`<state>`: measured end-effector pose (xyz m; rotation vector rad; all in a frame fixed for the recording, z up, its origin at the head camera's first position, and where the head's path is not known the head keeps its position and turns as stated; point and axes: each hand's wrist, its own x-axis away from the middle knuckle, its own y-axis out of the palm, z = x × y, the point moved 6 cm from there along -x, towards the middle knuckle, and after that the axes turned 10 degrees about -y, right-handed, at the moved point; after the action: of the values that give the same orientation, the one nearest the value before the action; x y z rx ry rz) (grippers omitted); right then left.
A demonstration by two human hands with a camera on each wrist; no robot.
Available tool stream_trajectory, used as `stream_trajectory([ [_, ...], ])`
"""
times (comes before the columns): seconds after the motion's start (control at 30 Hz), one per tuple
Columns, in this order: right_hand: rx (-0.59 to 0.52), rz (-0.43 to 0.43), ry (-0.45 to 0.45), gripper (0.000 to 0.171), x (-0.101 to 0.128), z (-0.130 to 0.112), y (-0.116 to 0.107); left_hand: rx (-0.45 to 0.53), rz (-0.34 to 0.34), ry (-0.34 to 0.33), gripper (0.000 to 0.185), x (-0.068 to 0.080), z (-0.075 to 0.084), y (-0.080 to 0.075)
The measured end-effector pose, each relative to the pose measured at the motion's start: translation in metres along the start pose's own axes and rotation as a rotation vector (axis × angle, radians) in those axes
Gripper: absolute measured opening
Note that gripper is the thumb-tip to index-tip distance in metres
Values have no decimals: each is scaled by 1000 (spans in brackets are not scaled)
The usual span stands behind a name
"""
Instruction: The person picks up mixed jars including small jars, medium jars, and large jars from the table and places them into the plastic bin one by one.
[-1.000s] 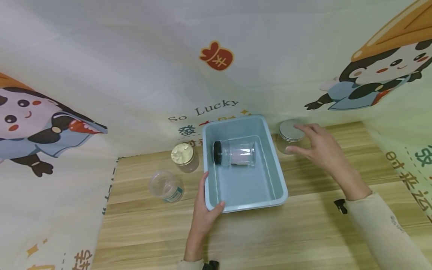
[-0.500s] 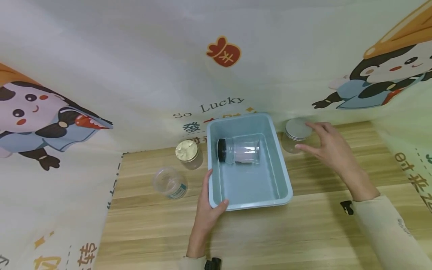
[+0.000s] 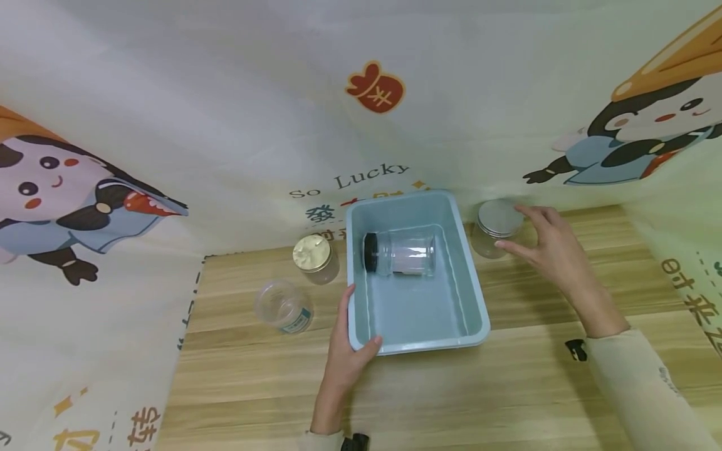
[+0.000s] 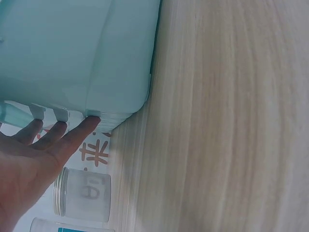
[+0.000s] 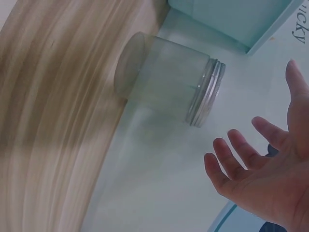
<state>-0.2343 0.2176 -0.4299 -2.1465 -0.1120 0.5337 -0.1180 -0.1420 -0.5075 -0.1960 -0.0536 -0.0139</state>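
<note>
My left hand [image 3: 345, 360] is at the near left corner of a light blue plastic bin [image 3: 420, 343]. Its thumb lies over the front rim, and straight fingers [image 4: 79, 137] touch the outer side wall in the left wrist view. Inside the bin, a clear jar [image 3: 408, 254] with a black lid lies on its side. My right hand [image 3: 555, 250] is beside an upright clear jar [image 3: 487, 244] with a silver screw lid, right of the bin. In the right wrist view its spread fingers [image 5: 219, 169] stand apart from that jar.
Left of the bin stand a jar [image 3: 320, 270] with a gold lid and a clear plastic cup [image 3: 282, 307] with a teal label. All stand on a wood-grain tabletop [image 3: 429, 401], backed by a printed cloth [image 3: 271, 125] with cartoon figures.
The head view has shifted slightly. My right hand's fingertips have drawn back a little from over the silver lid toward its right edge. The left hand and bin keep their places relative to each other.
</note>
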Motion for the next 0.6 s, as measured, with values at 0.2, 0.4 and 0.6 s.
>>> stream_trajectory([
  [0.2,-14,2,14,81,-1,4,4,11,-15,14,93,-1,-1,-1],
  [0.4,-24,-1,23,83,-1,9,8,38,-30,20,94,-1,0,0],
  [0.6,-54,29,2,81,0,13,12,48,-31,17,94,0,1,2],
])
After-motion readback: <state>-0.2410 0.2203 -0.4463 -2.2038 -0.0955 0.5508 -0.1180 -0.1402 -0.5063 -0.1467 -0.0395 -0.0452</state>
